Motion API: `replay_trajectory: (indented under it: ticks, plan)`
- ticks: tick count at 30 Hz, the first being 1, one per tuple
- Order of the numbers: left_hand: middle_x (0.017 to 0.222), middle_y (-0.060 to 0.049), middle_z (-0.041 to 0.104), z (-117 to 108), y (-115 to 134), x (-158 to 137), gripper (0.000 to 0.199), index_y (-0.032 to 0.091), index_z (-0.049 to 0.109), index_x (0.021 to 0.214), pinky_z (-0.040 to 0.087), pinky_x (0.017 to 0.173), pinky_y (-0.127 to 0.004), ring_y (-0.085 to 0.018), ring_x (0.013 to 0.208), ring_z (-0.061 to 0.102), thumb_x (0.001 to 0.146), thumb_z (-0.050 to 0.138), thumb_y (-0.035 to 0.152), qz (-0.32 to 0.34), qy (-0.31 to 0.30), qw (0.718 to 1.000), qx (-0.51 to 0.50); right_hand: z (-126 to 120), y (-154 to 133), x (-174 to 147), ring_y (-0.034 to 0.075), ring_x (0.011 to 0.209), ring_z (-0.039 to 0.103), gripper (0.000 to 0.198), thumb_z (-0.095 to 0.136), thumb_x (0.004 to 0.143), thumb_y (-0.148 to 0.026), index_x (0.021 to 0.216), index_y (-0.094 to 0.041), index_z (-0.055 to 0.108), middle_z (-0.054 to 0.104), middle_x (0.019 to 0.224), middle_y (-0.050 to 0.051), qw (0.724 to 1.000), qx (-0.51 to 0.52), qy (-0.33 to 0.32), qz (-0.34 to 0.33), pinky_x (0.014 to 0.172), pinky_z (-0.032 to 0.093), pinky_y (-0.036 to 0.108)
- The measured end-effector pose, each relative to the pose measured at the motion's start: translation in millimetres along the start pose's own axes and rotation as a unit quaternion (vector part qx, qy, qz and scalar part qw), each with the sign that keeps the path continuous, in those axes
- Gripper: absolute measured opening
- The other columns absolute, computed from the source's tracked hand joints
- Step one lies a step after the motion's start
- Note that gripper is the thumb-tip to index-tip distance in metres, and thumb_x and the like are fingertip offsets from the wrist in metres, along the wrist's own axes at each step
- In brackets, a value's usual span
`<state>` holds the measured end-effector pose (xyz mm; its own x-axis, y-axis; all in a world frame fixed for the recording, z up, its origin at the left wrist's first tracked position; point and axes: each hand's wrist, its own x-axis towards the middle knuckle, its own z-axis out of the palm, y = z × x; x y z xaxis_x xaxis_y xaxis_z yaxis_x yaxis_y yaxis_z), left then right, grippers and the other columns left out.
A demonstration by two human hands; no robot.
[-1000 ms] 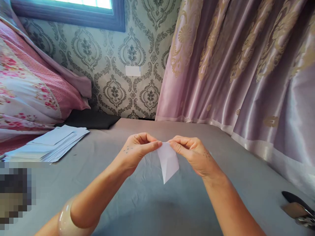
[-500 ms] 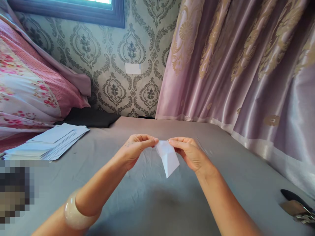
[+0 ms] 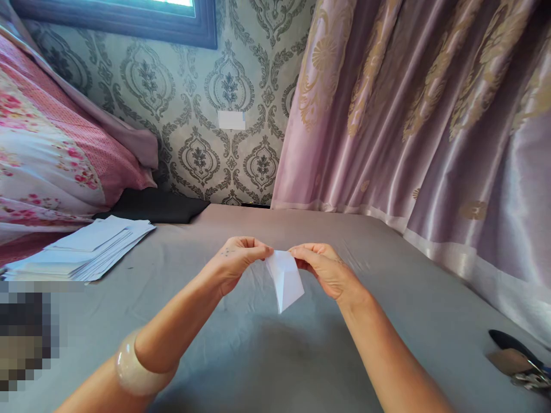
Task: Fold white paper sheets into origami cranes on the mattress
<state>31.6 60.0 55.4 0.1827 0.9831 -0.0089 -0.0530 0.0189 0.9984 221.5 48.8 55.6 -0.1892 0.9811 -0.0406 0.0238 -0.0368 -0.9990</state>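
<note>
A small folded white paper (image 3: 287,282) hangs between my two hands, its lower end tapering to a point. My left hand (image 3: 239,261) pinches the upper left corner between thumb and fingers. At the upper right corner, my right hand (image 3: 319,265) is closed on the same paper in a similar pinch. The folded piece is held up above the grey sheet (image 3: 241,355). A pale bangle (image 3: 140,367) circles my left forearm. The fingertips behind the paper are partly hidden.
A stack of white paper (image 3: 81,249) lies at the left, in front of a black flat item (image 3: 159,205). Floral fabric (image 3: 55,132) hangs at the left, a shiny curtain (image 3: 365,132) at the right. Dark items with metal parts (image 3: 514,364) lie at the right edge.
The folded paper has shifted slightly left and its lower point has swung left. My right hand has moved a little left with it; both hands keep their pinch.
</note>
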Motion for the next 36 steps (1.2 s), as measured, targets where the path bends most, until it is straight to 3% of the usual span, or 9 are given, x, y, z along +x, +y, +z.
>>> replay_trajectory:
  ticks: [8,11,14,17,19,22,28,32,36]
  plan:
    - [0.061,-0.001,0.060,-3.1,-2.2,2.9,0.024,0.016,0.062,0.055,0.035,0.066,-0.029,-0.014,0.063,0.051,0.057,0.078,0.033,-0.027,-0.010,0.999,0.018,-5.5,0.6,-2.8,0.011,0.065,0.048,0.030,0.068,0.075,-0.047,0.072,-0.017,0.070,0.058,0.068,0.000,0.998,-0.034,-0.055,0.005,0.065,0.038,0.026]
    - [0.066,-0.003,0.065,-5.6,-2.9,2.6,0.031,0.015,0.067,0.064,0.036,0.069,-0.030,-0.015,0.067,0.055,0.063,0.077,0.044,-0.024,-0.019,0.999,0.030,-3.2,11.1,-1.5,0.008,0.057,0.042,0.033,0.074,0.071,-0.050,0.075,-0.017,0.068,0.053,0.062,-0.004,0.996,-0.032,-0.083,0.030,0.059,0.034,0.024]
    - [0.082,-0.008,0.072,-9.8,-5.2,3.8,0.045,0.016,0.073,0.080,0.036,0.071,-0.029,-0.019,0.079,0.060,0.070,0.069,0.059,-0.036,-0.033,0.998,0.047,-4.1,34.0,2.0,0.009,0.059,0.048,0.036,0.074,0.071,-0.053,0.078,-0.018,0.068,0.057,0.067,-0.002,0.989,0.024,-0.128,0.073,0.061,0.039,0.025]
    - [0.097,-0.011,0.073,-17.4,-11.4,7.6,0.050,0.017,0.073,0.093,0.037,0.073,-0.029,-0.022,0.091,0.062,0.068,0.070,0.061,-0.059,-0.012,0.995,0.081,-15.0,61.0,1.0,0.013,0.067,0.056,0.034,0.069,0.076,-0.045,0.096,-0.017,0.069,0.065,0.083,0.004,0.985,-0.103,-0.111,0.088,0.064,0.044,0.028]
    - [0.094,-0.010,0.072,-25.6,-18.9,10.3,0.048,0.016,0.072,0.088,0.038,0.073,-0.029,-0.022,0.087,0.063,0.063,0.075,0.057,-0.078,0.015,0.991,0.108,-25.3,73.1,-5.5,0.013,0.070,0.056,0.029,0.066,0.078,-0.031,0.103,-0.016,0.066,0.065,0.097,0.008,0.974,-0.217,-0.015,0.055,0.071,0.045,0.031]
    - [0.088,-0.007,0.071,-42.8,-33.3,8.7,0.041,0.016,0.068,0.085,0.040,0.071,-0.028,-0.020,0.080,0.064,0.062,0.076,0.049,-0.112,0.031,0.982,0.152,-34.0,76.3,-23.9,0.013,0.080,0.058,0.029,0.056,0.083,-0.022,0.112,-0.022,0.059,0.060,0.114,0.006,0.943,-0.325,0.052,-0.046,0.078,0.046,0.031]
    - [0.076,-0.003,0.069,-60.8,-54.4,-30.4,0.032,0.018,0.066,0.078,0.039,0.064,-0.026,-0.019,0.074,0.061,0.074,0.062,0.049,-0.092,-0.013,0.952,0.291,-4.6,67.9,-63.2,0.012,0.076,0.061,0.024,0.059,0.083,-0.017,0.105,-0.027,0.055,0.057,0.113,0.003,0.880,-0.433,-0.060,-0.183,0.068,0.050,0.027]
    - [0.076,-0.002,0.067,-47.1,-61.7,-58.1,0.038,0.018,0.068,0.085,0.039,0.061,-0.026,-0.019,0.071,0.059,0.074,0.064,0.053,-0.090,-0.121,0.938,0.312,16.1,80.0,-65.7,0.016,0.076,0.062,0.025,0.061,0.084,-0.017,0.108,-0.024,0.055,0.057,0.113,0.006,0.817,-0.511,-0.049,-0.261,0.063,0.049,0.029]
    - [0.090,-0.004,0.066,-35.1,-71.2,-69.7,0.035,0.020,0.067,0.092,0.044,0.073,-0.030,-0.022,0.084,0.059,0.070,0.072,0.046,-0.018,-0.105,0.931,0.348,20.8,95.4,-62.5,0.015,0.074,0.061,0.015,0.049,0.091,-0.012,0.097,-0.020,0.060,0.062,0.098,0.005,0.779,-0.535,-0.022,-0.326,0.066,0.047,0.030]
